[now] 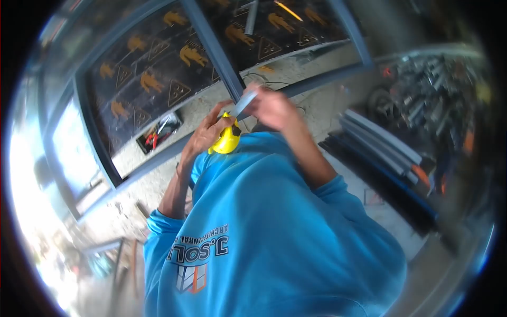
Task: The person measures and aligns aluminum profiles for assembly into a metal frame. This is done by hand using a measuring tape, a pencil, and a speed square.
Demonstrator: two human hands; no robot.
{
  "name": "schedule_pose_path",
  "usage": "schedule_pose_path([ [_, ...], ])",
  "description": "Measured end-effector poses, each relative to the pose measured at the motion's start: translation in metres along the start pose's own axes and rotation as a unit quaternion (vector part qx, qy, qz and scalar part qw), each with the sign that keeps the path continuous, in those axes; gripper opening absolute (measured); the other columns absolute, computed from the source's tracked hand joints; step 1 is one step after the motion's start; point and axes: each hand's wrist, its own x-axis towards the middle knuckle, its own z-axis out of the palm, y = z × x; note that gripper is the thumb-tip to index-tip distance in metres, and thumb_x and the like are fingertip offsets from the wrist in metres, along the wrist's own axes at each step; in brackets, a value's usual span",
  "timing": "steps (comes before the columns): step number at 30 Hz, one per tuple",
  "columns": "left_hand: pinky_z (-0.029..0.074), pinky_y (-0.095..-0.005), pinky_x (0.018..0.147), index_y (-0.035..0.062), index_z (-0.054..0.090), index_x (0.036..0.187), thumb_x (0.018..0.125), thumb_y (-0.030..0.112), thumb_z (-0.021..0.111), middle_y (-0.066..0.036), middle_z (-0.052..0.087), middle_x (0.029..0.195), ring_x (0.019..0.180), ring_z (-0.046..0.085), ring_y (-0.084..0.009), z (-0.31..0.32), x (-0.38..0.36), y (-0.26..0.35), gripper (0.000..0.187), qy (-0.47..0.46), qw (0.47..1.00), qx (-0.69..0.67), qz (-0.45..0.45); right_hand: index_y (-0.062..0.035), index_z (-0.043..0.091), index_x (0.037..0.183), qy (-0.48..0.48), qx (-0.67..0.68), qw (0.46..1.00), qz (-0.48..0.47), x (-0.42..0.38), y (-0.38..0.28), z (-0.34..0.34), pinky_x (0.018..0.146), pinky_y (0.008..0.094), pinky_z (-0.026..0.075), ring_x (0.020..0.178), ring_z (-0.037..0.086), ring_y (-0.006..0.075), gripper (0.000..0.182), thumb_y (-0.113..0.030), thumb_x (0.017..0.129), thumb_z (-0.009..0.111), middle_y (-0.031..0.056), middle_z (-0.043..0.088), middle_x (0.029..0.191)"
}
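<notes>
My left hand [210, 132] is wrapped round a yellow tape measure [227, 139] just in front of the blue shirt. A short pale strip [244, 102], which looks like the tape's blade, runs from it toward my right hand [272, 108]. The fingers of my right hand are blurred and bent at the strip's far end; their exact hold is unclear. Both hands are beside the dark grey middle bar [219, 55] of a large frame.
Dark printed sheets [158, 68] lie behind the frame's bars. A small tray of tools [158, 133] sits at the left. Long dark profiles [377, 177] are stacked at the right, near a heap of metal pieces [438, 92].
</notes>
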Motion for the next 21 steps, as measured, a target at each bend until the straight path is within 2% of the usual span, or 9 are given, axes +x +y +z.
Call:
schedule_pose_path([
  [2,0.045,-0.0319,0.081,0.0059,0.055,0.119,0.083,0.031,0.05,-0.013,0.061,0.097,0.091,0.057,-0.0237,-0.009,-0.004,-0.029,0.044,0.003,0.991,0.131,-0.04,-0.0081,0.058,0.099,0.039,-0.01,0.998,-0.052,-0.008,-0.063,-0.026,0.082,0.0411,0.049,0.087,0.058,0.0204,0.015,-0.019,0.089,0.057,0.008,0.059,0.093],
  [6,0.048,-0.0315,0.061,0.0008,0.061,0.092,0.085,0.023,0.05,-0.01,0.062,0.077,0.072,0.063,-0.0187,0.006,-0.033,-0.02,0.025,0.025,0.958,0.276,-0.071,-0.0048,0.058,0.113,0.135,-0.214,0.929,-0.271,-0.028,-0.187,-0.09,0.067,0.0264,0.053,0.077,0.061,0.0157,0.026,-0.001,0.086,0.056,0.009,0.061,0.087],
  [9,0.049,-0.0317,0.059,0.0014,0.06,0.093,0.09,0.016,0.048,-0.01,0.061,0.075,0.068,0.063,-0.018,0.014,-0.046,-0.037,0.019,0.069,0.965,0.219,-0.125,-0.0059,0.056,0.118,0.048,-0.455,0.883,-0.1,-0.042,-0.223,-0.114,0.066,0.0245,0.051,0.075,0.061,0.0144,0.033,0.0,0.085,0.058,0.0092,0.061,0.085],
  [10,0.048,-0.0353,0.059,0.0014,0.06,0.093,0.088,0.013,0.048,-0.011,0.06,0.074,0.067,0.062,-0.0213,0.022,-0.046,-0.025,0.017,0.086,0.966,0.206,-0.126,-0.0073,0.061,0.111,0.049,-0.539,0.834,-0.105,-0.044,-0.222,-0.119,0.063,0.0254,0.051,0.073,0.062,0.0147,0.028,-0.002,0.083,0.061,0.0074,0.062,0.087],
  [11,0.047,-0.0367,0.06,0.0013,0.06,0.093,0.087,0.012,0.049,-0.012,0.06,0.074,0.066,0.061,-0.0232,0.022,-0.045,-0.029,0.016,0.084,0.952,0.282,-0.087,-0.0045,0.063,0.105,-0.003,-0.726,0.679,-0.11,-0.039,-0.227,-0.132,0.075,0.032,0.049,0.086,0.06,0.019,0.024,-0.007,0.081,0.065,0.0071,0.06,0.099],
  [12,0.046,-0.0381,0.061,0.0012,0.059,0.093,0.086,0.01,0.049,-0.012,0.059,0.074,0.066,0.06,-0.0251,0.026,-0.037,-0.03,0.015,0.091,0.929,0.356,-0.051,-0.0056,0.067,0.096,-0.021,-0.846,0.441,-0.297,-0.04,-0.213,-0.136,0.087,0.0372,0.043,0.101,0.055,0.0245,0.018,-0.007,0.078,0.064,0.0082,0.06,0.102],
  [14,0.046,-0.0385,0.061,0.0012,0.059,0.092,0.085,0.009,0.05,-0.013,0.058,0.073,0.066,0.06,-0.0261,0.042,-0.017,-0.019,0.014,0.094,0.936,0.328,-0.086,-0.0063,0.068,0.092,-0.034,-0.865,0.352,-0.357,-0.048,-0.195,-0.115,0.093,0.0393,0.037,0.107,0.049,0.0276,0.019,-0.002,0.074,0.063,0.0102,0.058,0.105],
  [18,0.045,-0.0381,0.062,0.0013,0.059,0.09,0.083,0.008,0.053,-0.014,0.056,0.072,0.068,0.059,-0.0268,0.058,-0.006,-0.016,0.011,0.122,0.917,0.376,-0.051,-0.0076,0.068,0.09,-0.082,-0.886,0.281,-0.359,-0.063,-0.17,-0.102,0.092,0.0383,0.037,0.099,0.052,0.0263,0.021,-0.001,0.071,0.059,0.0084,0.06,0.1],
  [21,0.045,-0.0425,0.067,0.0042,0.06,0.092,0.083,0.009,0.053,-0.017,0.06,0.078,0.075,0.059,-0.0334,0.06,-0.004,-0.023,0.013,0.122,0.921,0.368,-0.038,-0.0078,0.068,0.089,-0.085,-0.859,0.368,-0.346,-0.052,-0.177,-0.126,0.086,0.0395,0.039,0.093,0.053,0.0259,0.022,-0.002,0.072,0.056,0.0062,0.062,0.089],
])
